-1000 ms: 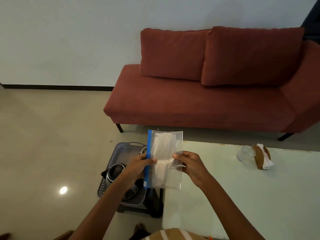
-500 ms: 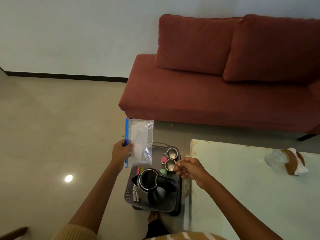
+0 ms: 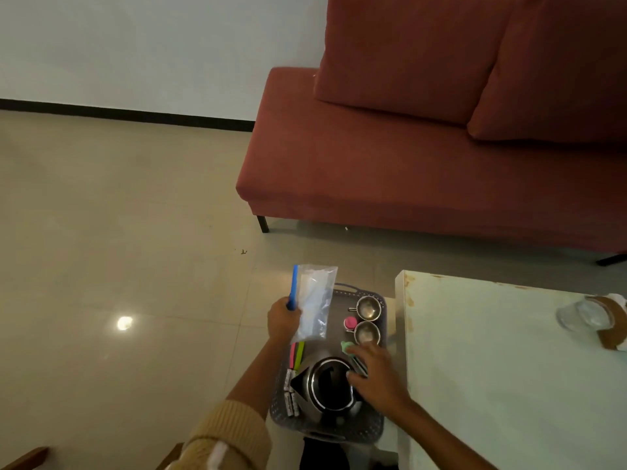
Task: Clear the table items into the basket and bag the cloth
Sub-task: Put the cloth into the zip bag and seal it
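Note:
My left hand (image 3: 283,320) grips a clear zip bag (image 3: 314,301) with a blue seal strip; a white cloth lies folded inside it. The bag hangs over the far left part of a grey perforated basket (image 3: 373,427) that sits low beside the table. In the basket are a steel kettle (image 3: 330,388), two small steel cups (image 3: 368,307), a pink round piece (image 3: 350,322), coloured markers (image 3: 298,354) and small wrapped pieces (image 3: 291,395). My right hand (image 3: 376,374) rests with fingers spread over the kettle's right rim and holds nothing that I can see.
A pale green table (image 3: 509,368) fills the right side, with a clear cup in a brown sleeve (image 3: 590,317) near its far right edge. A red sofa (image 3: 424,164) stands behind. Tiled floor lies to the left.
My left hand has lowered the bagged cloth over the basket. My right hand has let go of the bag and dropped down onto the kettle. The view has swung left and down.

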